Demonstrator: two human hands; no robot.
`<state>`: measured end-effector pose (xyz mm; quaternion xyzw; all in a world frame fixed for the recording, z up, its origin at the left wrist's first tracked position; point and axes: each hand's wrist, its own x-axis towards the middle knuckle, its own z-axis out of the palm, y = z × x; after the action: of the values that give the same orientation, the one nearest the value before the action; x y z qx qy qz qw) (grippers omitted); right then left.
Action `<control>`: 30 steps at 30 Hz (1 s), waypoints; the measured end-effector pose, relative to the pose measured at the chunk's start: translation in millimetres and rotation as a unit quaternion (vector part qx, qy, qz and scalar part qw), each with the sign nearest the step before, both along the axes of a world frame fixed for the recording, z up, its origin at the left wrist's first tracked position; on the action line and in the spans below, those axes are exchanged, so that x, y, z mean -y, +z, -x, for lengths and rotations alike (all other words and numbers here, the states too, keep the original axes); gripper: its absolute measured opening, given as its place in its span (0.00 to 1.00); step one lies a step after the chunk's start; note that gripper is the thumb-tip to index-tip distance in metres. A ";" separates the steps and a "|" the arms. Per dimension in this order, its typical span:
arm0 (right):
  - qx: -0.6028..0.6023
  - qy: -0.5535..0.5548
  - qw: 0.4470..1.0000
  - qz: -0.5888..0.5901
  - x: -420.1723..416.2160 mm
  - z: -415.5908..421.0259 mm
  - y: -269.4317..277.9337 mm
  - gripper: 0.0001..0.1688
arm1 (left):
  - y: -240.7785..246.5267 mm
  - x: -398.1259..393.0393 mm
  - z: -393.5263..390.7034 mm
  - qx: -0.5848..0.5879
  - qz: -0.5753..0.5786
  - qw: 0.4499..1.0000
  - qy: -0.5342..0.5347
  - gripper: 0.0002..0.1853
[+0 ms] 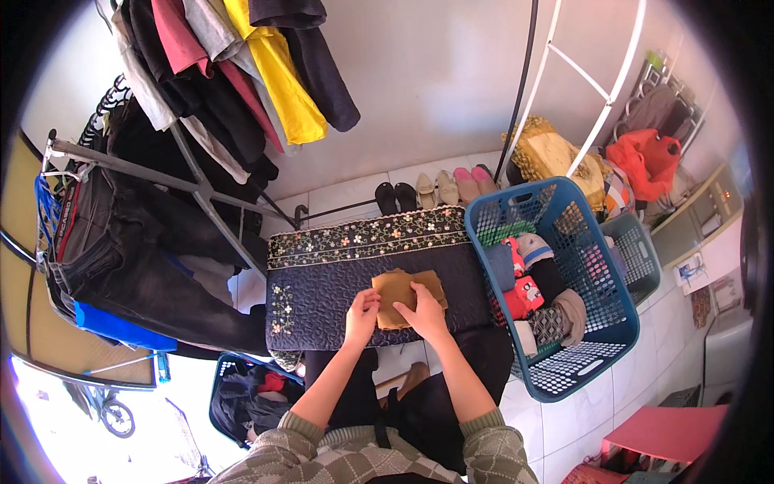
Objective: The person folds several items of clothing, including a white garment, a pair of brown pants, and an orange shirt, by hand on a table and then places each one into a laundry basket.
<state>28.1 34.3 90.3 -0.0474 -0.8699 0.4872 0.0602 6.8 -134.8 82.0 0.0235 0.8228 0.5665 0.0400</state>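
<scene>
A mustard-brown piece of cloth (393, 296), partly folded, lies on a dark quilted cover with a floral border (326, 290) in front of me. My left hand (364, 308) is at the cloth's left edge, its thumb and fingertips closed on that edge. My right hand (422, 310) rests on the cloth's right part, thumb and forefinger spread over it. Part of the cloth shows beyond the right hand. Just right of the cover stands a blue plastic laundry basket (629, 290) with several rolled or folded garments inside, among them a red one (521, 297).
Shirts (284, 78) and dark jeans (157, 260) hang at the left on a metal rack (202, 187). Several shoes (447, 187) line the wall. A second basket with dark clothes (260, 393) is at the lower left, and a pink table (665, 432) at the lower right.
</scene>
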 end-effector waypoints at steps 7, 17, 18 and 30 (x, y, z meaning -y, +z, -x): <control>0.033 0.012 0.996 0.077 -1.5 6.0 -26.5 0.38 | -38.8 -0.2 -6.1 0.177 -0.094 0.979 0.036 0.25; -0.073 -0.013 0.992 -0.099 16.5 0.6 1.0 0.29 | -30.7 8.7 -8.6 0.082 -0.003 0.995 0.063 0.27; -0.090 -0.007 0.992 -0.091 12.8 0.6 4.4 0.27 | -27.2 3.4 -8.7 0.061 0.005 0.996 0.058 0.26; 0.130 -0.022 0.986 -0.100 -21.3 5.1 11.2 0.44 | -4.4 -23.1 -11.3 0.068 -0.216 0.971 -0.081 0.30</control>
<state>22.9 55.6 101.5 -0.1231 -0.9134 0.3862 -0.0389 18.0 -111.8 77.6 0.0599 0.6718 0.7258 0.1356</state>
